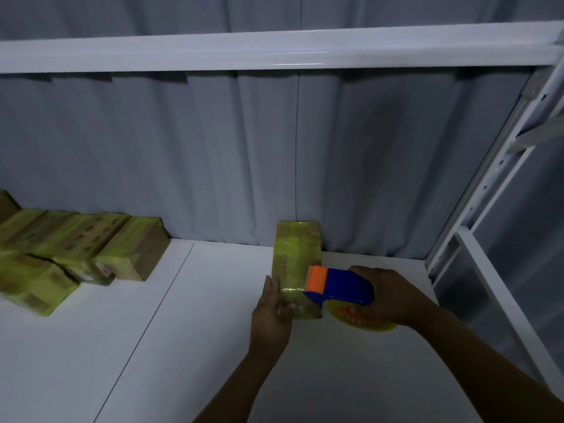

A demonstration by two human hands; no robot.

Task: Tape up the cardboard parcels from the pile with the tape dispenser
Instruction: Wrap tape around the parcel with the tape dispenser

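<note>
1. A smooth white table [213, 346] with a thin dark seam running across it meets a grey pleated curtain [213, 148]. A glossy white metal beam [274, 50] crosses overhead, and a perforated upright [488, 184] stands at the right.
2. The pile of parcels [76, 248] lies at the far left, boxy brown cardboard under yellowish shiny tape.
3. The long, narrow parcel [297, 264] lies mid-table, its far end against the curtain.
4. The left hand [271, 319] braces its near left side, fingers straight and together, thumb on top (blurred).
5. The right hand [393, 296] curls round the tape dispenser [341, 283], blue plastic with an orange head touching the parcel's top. Its yellow tape roll [360, 323] hangs below.
</note>
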